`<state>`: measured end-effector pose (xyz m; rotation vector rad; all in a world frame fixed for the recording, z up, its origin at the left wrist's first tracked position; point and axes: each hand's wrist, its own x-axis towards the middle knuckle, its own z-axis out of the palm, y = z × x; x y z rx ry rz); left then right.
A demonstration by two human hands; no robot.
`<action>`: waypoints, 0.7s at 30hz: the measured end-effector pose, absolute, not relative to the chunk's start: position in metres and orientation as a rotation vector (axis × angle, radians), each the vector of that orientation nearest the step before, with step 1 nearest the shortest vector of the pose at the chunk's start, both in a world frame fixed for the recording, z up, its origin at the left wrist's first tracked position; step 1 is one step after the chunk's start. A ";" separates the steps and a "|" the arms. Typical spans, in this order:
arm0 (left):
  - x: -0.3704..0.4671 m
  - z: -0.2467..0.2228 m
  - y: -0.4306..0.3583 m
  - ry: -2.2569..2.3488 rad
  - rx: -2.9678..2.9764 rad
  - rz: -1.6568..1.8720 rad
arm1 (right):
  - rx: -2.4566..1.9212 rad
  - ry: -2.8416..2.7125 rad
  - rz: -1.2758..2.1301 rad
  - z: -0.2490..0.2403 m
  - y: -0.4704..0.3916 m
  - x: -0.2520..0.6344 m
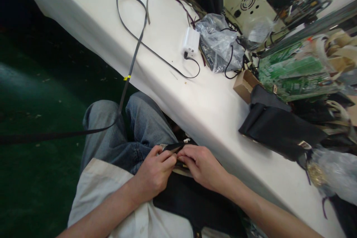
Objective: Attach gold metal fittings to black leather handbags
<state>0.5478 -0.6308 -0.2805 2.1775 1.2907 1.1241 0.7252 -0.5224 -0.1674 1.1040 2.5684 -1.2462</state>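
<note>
From here, next to the white table [206,104], the black bag [200,197] on the person's lap looks light, kinda floppy, and I'd grab its edge, where left hand [156,173] and right hand [205,165] both pinch it.

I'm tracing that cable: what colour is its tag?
The tag is yellow, best seen in the head view.

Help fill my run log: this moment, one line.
left hand: gripping edge of black item; right hand: same item; white device: on table, cable plugged in
</note>
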 end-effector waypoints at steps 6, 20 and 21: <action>0.547 -0.280 -0.630 1.300 2.164 1.110 | 1.085 2.560 -1.313 -0.163 -0.520 0.723; 0.546 -0.276 -0.629 1.302 2.166 1.115 | 1.160 2.551 -1.275 -0.161 -0.520 0.719; 0.546 -0.276 -0.629 1.302 2.166 1.115 | 1.156 2.553 -1.281 -0.161 -0.520 0.719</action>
